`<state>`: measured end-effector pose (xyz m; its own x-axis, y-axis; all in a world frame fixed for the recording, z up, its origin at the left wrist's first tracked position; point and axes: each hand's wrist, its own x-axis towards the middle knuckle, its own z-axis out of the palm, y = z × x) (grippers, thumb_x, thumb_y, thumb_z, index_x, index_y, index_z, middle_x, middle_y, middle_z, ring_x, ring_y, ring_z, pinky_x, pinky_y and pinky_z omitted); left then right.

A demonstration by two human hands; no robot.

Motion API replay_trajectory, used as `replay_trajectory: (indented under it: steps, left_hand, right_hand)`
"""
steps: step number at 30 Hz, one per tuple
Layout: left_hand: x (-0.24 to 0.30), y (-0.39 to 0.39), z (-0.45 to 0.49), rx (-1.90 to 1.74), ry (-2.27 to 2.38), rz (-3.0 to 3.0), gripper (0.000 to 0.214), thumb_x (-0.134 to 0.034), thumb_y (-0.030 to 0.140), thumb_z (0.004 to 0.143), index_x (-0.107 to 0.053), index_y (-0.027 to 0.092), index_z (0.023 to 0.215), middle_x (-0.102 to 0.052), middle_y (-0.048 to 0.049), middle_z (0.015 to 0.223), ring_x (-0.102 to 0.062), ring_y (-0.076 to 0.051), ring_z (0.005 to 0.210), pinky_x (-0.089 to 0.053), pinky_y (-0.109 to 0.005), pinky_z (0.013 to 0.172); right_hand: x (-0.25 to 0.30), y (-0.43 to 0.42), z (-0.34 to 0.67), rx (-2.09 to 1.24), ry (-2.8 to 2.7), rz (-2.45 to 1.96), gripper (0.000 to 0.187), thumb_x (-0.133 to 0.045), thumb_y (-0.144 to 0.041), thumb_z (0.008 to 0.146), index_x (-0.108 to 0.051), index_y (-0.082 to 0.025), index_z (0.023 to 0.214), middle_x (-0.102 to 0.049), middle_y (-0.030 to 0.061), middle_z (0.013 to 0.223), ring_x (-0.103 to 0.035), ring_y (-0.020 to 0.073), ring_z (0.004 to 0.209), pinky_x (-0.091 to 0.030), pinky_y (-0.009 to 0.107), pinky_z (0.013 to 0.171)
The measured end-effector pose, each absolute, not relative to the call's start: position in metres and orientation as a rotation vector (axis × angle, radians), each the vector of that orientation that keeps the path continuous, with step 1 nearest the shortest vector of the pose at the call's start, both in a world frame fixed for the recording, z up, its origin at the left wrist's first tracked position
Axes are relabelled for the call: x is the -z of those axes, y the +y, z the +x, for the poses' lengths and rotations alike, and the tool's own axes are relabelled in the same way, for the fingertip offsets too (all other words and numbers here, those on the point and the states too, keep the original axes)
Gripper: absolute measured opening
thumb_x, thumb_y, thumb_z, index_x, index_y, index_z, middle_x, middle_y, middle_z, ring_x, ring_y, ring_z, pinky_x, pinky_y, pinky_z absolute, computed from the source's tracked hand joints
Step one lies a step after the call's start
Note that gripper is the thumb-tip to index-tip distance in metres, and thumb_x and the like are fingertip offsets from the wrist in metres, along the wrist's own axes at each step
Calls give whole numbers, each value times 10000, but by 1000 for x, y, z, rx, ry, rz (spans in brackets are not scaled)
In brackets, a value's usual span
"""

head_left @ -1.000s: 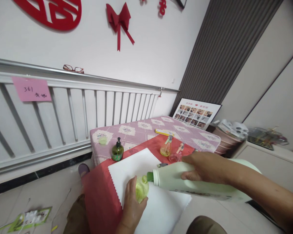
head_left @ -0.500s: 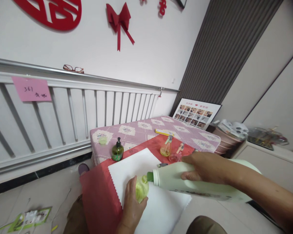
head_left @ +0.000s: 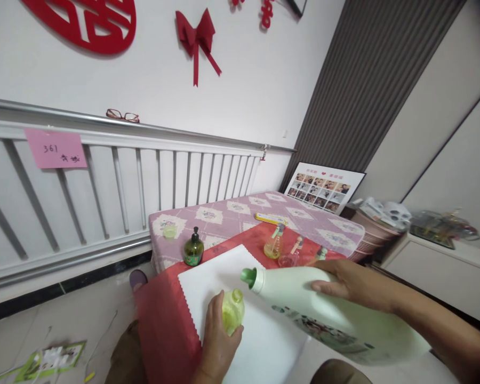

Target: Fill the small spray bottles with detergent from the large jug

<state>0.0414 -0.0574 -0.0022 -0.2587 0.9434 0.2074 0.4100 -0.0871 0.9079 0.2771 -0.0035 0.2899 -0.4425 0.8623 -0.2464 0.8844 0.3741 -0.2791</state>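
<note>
You have a small bottle (head_left: 233, 313) in your left hand (head_left: 219, 337): translucent yellow-green, rounded body, neck uncapped, mouth uppermost. In your right hand (head_left: 346, 285) you have a large jug (head_left: 340, 314): opaque pale green, printed label on its side, darker green spout, tipped on its side, spout pointing toward the bottle. Spout and bottle mouth stand apart, near each other.

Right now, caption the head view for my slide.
Left hand holds a yellow-green bottle; right hand holds a tilted pale-green jug, its spout apart.
</note>
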Motion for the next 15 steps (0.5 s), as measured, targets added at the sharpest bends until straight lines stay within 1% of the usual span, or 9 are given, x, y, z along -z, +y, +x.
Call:
replay_trajectory:
  steps: [1, 3, 5, 7, 9, 11, 15]
  left_hand:
    - [2, -58, 42, -1339, 1669, 1472, 785, -579, 158, 700, -285, 157, 1429, -416, -136, 1478, -349, -243, 1405, -302, -396, 1195]
    - [2, -58, 42, -1339, 1670, 1472, 789, -583, 152, 695, -291, 154, 1428, -418, -138, 1478, -353, -254, 1405, -308, -406, 1194]
    - [1, -58, 41, -1339, 1676, 1467, 790, -591, 160, 689, -305, 154, 1425, -429, -129, 1475, -361, -258, 1405, -315, -394, 1192]
    - [0, -58, 41, -1341, 1691, 1454, 781, -596, 173, 688, -324, 168, 1420, -441, -109, 1474, -369, -250, 1407, -322, -362, 1187]
    - [-1, -58, 41, -1340, 1703, 1452, 777, -601, 184, 688, -333, 177, 1417, -451, -103, 1470, -377, -244, 1405, -326, -345, 1184]
    - [-1, -58, 40, -1337, 1706, 1465, 779, -606, 188, 689, -332, 182, 1418, -455, -110, 1467, -383, -242, 1402, -329, -350, 1184]
    - [2, -58, 41, -1339, 1740, 1473, 776, -607, 193, 693, -337, 195, 1420, -459, -96, 1471, -385, -240, 1406, -327, -326, 1185]
  right_hand:
    - [-287, -1, 281, 606, 2575, 1656, 477, -495, -630, 851, -640, -182, 922, -702, 95, 914, -645, 275, 848, -481, 329, 711]
    - [-283, 1, 287, 674, 2591, 1749, 503, -489, -654, 839, -638, -175, 885, -669, 81, 845, -614, 251, 774, -460, 315, 633]
    - [-280, 2, 291, 788, 2580, 1851, 517, -491, -672, 820, -638, -178, 860, -616, 51, 765, -556, 208, 674, -407, 291, 545]
    - [-278, 2, 293, 880, 2569, 1942, 519, -494, -689, 802, -634, -190, 826, -557, 14, 680, -485, 170, 592, -352, 279, 507]
    - [-275, 2, 295, 910, 2599, 1999, 502, -493, -688, 802, -601, -200, 752, -503, -16, 601, -446, 152, 558, -340, 282, 524]
    - [-272, 3, 296, 913, 2645, 2052, 505, -465, -686, 822, -547, -206, 686, -469, -31, 543, -434, 148, 548, -348, 289, 552]
    - [-264, 7, 295, 979, 2689, 2225, 497, -428, -664, 850, -492, -216, 644, -475, -34, 518, -441, 147, 533, -363, 295, 571]
